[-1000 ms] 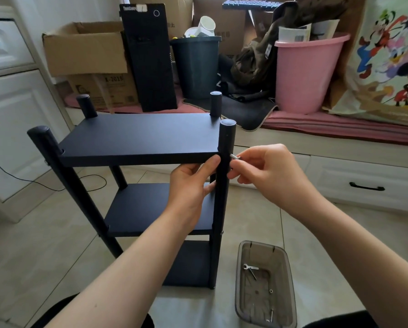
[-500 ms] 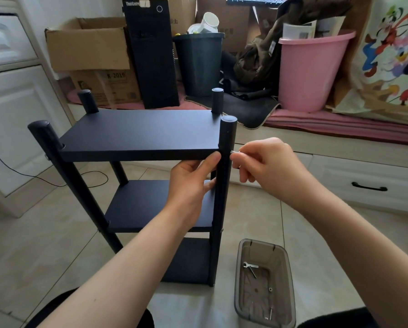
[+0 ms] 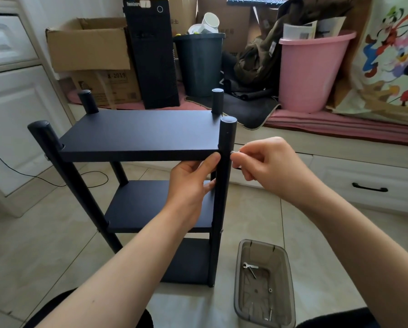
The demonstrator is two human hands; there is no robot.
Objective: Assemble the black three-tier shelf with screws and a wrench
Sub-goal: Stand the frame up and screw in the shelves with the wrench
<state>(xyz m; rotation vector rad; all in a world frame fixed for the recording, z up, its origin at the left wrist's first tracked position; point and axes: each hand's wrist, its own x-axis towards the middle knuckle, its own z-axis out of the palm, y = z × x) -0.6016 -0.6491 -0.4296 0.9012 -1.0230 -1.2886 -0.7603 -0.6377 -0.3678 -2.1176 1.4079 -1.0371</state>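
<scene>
Tiled floor carries the black shelf (image 3: 139, 136), its near right post (image 3: 223, 185) steadied by the left hand (image 3: 191, 183) while the right hand (image 3: 266, 162) pinches a screw (image 3: 234, 152) at top-tier height, best driven straight and only finger-tight before the wrench (image 3: 250, 268) in the tray (image 3: 290, 292) finishes.

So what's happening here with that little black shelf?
A person is putting together a black three-tier shelf standing on the tiled floor. The left hand grips the front right post just under the top board, while the right hand pinches a small silver screw against that post at the top board's level. A clear plastic tray beside the shelf holds a small wrench and spare hardware.
</scene>
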